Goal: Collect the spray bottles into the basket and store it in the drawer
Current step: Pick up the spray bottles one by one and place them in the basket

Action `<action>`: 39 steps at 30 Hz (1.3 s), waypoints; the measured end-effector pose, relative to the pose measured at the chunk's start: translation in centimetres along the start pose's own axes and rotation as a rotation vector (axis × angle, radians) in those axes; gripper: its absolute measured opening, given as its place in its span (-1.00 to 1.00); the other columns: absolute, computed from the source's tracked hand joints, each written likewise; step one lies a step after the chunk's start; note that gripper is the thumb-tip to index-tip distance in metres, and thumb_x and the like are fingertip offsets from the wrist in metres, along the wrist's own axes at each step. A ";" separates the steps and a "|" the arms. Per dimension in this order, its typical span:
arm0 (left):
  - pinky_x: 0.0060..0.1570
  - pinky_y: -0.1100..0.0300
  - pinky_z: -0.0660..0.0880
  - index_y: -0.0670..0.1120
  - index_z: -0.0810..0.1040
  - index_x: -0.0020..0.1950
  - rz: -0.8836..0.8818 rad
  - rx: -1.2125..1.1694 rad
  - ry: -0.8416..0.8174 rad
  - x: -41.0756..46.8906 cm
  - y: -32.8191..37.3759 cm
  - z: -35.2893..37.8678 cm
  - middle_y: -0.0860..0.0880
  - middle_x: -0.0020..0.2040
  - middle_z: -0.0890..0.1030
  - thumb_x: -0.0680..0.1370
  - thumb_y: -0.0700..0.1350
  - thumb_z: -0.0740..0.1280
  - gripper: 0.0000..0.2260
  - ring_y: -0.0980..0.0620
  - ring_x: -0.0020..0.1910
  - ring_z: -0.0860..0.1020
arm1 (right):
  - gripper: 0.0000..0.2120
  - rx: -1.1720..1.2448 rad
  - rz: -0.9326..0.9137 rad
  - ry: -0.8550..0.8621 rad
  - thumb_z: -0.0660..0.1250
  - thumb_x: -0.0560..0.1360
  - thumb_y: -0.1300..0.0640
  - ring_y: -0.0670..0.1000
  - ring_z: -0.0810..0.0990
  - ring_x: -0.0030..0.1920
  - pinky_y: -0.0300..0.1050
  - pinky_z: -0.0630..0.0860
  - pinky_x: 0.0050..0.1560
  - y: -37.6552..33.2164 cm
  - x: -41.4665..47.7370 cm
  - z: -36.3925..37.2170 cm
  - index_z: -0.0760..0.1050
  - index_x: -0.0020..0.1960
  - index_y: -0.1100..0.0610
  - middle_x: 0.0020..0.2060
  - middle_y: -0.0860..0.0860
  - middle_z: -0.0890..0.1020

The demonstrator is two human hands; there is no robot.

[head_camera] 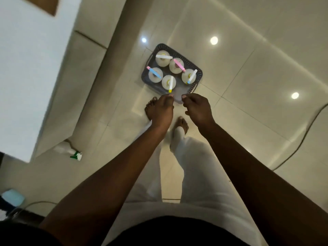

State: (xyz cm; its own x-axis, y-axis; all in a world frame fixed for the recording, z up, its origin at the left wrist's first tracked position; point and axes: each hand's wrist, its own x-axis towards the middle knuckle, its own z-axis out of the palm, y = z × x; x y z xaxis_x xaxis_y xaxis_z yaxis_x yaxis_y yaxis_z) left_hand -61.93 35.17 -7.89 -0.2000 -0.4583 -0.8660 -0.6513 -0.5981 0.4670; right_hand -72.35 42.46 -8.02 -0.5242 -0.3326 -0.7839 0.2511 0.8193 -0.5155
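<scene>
The basket (196,80) sits on the shiny white tile floor (248,71), right in front of my bare feet. It is gray with little holes in its walls. I count five spray bottles standing inside it. One has a white top (164,57), one a pink top (179,65), one a blue and pink top (154,72), one a white top with a yellow tip (171,83), and one a white top with a blue tip (192,76).

My left hand (162,110) is up above the near edge of the basket. Its fingers are curled in, and I cannot tell if they hold the rim. My right hand (197,108) is just beside it, fingers bent too, and I cannot tell if it grips anything.

One more spray bottle (68,150) lies on its side on the floor, well apart from the basket, near a white cabinet (26,68). It has a green and white top.

A thin cord (301,139) runs along the floor on the right.
</scene>
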 end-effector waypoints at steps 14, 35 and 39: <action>0.34 -0.12 0.57 -0.02 0.60 0.24 0.105 -0.443 0.359 -17.7 -6.2 -13.7 -0.05 0.21 0.68 0.72 0.04 0.22 -0.76 -0.09 0.22 0.66 | -0.82 -0.258 -0.351 -0.322 0.36 0.64 0.03 0.08 0.71 0.15 0.25 0.62 0.28 -4.0 -17.4 6.7 0.72 0.11 0.04 0.01 -0.04 0.75; 0.28 -0.11 0.58 0.12 0.61 0.07 -0.006 -0.963 0.735 -34.2 -34.8 -40.1 -0.08 0.25 0.68 0.68 -0.06 0.28 -0.88 -0.11 0.25 0.64 | -0.72 -0.613 -0.481 -0.656 0.37 0.64 0.03 0.06 0.67 0.26 0.25 0.60 0.35 0.6 -40.5 38.3 0.69 0.29 0.07 0.18 0.03 0.73; 0.09 0.03 0.54 0.12 0.60 0.03 -0.019 -0.960 0.765 -34.7 -38.8 -45.4 -0.03 0.15 0.66 0.69 -0.08 0.27 -0.86 -0.03 0.12 0.61 | -0.72 -0.634 -0.481 -0.662 0.38 0.63 0.04 0.07 0.66 0.28 0.25 0.58 0.37 0.9 -42.3 44.7 0.68 0.30 0.08 0.20 0.03 0.73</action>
State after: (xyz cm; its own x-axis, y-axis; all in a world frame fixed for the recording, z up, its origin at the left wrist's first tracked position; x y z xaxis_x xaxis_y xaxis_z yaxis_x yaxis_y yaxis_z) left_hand 3.51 44.37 12.15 0.4957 -0.5181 -0.6970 0.2187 -0.7022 0.6776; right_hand -13.57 36.35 9.22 0.1447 -0.7232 -0.6753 -0.4416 0.5635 -0.6982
